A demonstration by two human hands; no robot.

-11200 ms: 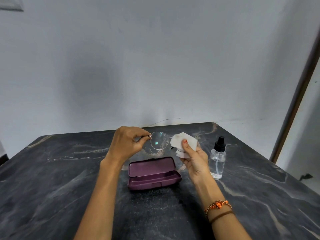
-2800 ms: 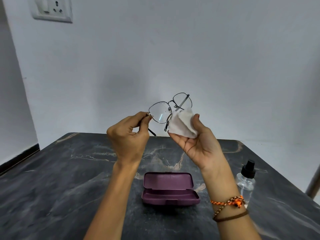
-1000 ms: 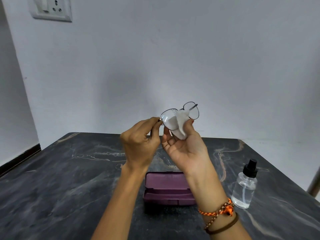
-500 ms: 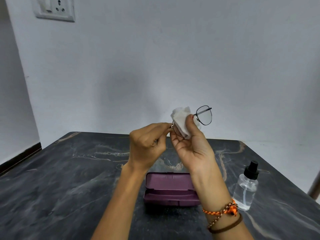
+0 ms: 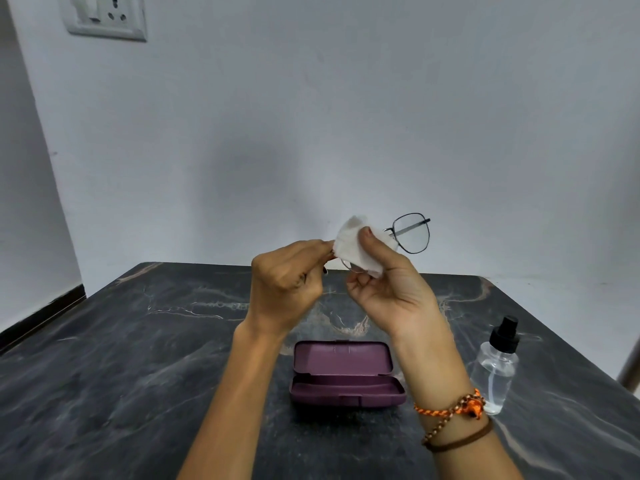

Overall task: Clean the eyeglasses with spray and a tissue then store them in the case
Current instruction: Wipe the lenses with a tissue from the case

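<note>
Thin wire-rimmed eyeglasses [image 5: 411, 233] are held above the marbled table [image 5: 121, 358]. The left hand [image 5: 287, 285] pinches one end; the right hand [image 5: 391, 289] pinches soft crumpled tissue [image 5: 351, 249] over the left lens, unlike 2.8 seconds ago. The open plum case [image 5: 346, 374] lies at 6 o'clock below, the clear spray bottle [image 5: 495, 372] at 4.

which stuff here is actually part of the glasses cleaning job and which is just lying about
Part of the job:
thin dark metal-framed eyeglasses, held up by the left hand
white crumpled tissue, pinched over one lens by the right hand
clear plastic spray bottle with black nozzle
open purple hard case

Just there:
white wall socket plate
dark marbled table
</note>
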